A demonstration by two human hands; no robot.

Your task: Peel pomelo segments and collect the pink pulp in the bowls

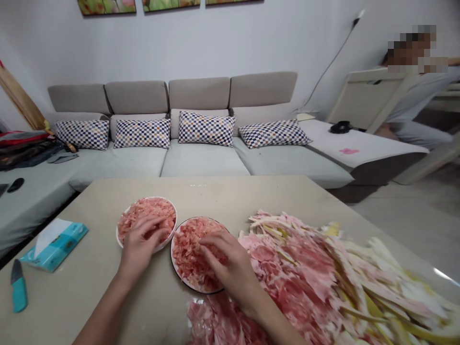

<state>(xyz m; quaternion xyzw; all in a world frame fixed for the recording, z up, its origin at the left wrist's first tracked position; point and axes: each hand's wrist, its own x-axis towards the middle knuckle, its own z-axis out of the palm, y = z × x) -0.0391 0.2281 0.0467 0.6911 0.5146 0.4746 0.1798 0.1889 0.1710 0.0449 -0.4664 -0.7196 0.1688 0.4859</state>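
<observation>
My left hand (138, 247) rests over the near side of a white bowl (118, 235) heaped with loose pink pomelo flesh (143, 211). Its fingers are bent, with a gap between thumb and fingertips, and I see nothing held. Over a dark-rimmed plate or bowl (176, 274) reaches my right hand (232, 266). Its thumb and forefinger come together at the pile of pomelo flesh (192, 263) there, pinching a bit of it; the other fingers curl above. Beside and under my right forearm lies a big heap of pink membranes and pale yellow-green pomelo peel (312, 268).
On the left of the table (154, 306) lie a turquoise tissue pack (59, 247) and a knife with a turquoise handle (19, 292). A grey sofa (201, 160) with patterned cushions stands behind. A person (413, 103) sits at the far right beside a white chair (370, 98).
</observation>
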